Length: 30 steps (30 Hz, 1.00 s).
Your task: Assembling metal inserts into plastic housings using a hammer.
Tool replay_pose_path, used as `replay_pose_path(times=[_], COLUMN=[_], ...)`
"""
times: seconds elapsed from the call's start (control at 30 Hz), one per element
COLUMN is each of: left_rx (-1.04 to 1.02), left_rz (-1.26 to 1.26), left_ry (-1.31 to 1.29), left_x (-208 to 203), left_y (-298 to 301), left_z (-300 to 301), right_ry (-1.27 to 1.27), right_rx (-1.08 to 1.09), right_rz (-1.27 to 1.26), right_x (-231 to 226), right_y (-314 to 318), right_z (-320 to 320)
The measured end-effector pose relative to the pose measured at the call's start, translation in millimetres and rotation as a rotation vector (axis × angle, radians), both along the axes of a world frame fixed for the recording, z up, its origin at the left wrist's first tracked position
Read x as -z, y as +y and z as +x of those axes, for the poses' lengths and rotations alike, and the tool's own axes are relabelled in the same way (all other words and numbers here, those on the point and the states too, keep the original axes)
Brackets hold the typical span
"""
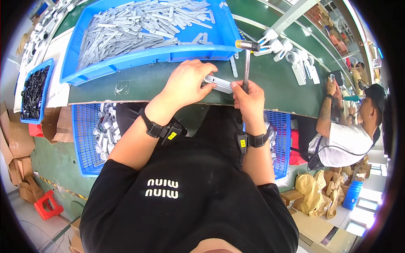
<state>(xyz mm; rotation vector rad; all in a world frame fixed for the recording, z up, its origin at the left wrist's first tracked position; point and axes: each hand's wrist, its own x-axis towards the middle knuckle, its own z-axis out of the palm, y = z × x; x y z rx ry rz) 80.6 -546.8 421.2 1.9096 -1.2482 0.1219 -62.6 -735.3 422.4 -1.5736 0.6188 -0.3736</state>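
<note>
My left hand (pixel 189 82) is closed on one end of a long, pale grey-white plastic handle piece (pixel 221 85), held just above the bench's near edge. A small dark hole shows near the piece's left end. In my right hand (pixel 249 99) is a hammer (pixel 247 63), its metal shaft upright and its black-and-yellow head pointing away from me. The thumb and fingertips of that hand also touch the right end of the piece. Past my hands stands a blue tray (pixel 168 54) heaped with flat grey strips (pixel 139 29). One loose strip (pixel 233 66) lies beside the tray.
White handled parts (pixel 300 63) lie on the green bench (pixel 274 90) at right. A smaller blue tray (pixel 49 80) of black pieces stands at left. Blue baskets (pixel 80 139) with pale parts are below the bench edge. A co-worker (pixel 348 135) works at far right.
</note>
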Motion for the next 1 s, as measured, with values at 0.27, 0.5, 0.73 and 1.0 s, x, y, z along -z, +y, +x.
replay_pose_path(times=[0.27, 0.5, 0.73, 1.0], left_rx=[0.062, 0.034, 0.003, -0.028], left_rz=[-0.160, -0.151, -0.137, -0.033], left_ry=[-0.148, -0.179, -0.223, -0.384], left_x=[17.1, 22.1, 16.9, 8.9], left_y=[-0.4, -1.6, -1.2, -5.9], left_z=[8.4, 5.6, 2.8, -11.8], right_ry=[0.038, 0.153, 0.128, 0.119], right_rx=[0.029, 0.043, -0.057, -0.107], right_rz=[-0.294, -0.338, -0.327, -0.338], right_x=[-1.8, -5.1, -0.6, -2.0], right_y=[1.0, 2.1, -9.6, -11.6], right_z=[6.7, 2.8, 5.7, 5.2])
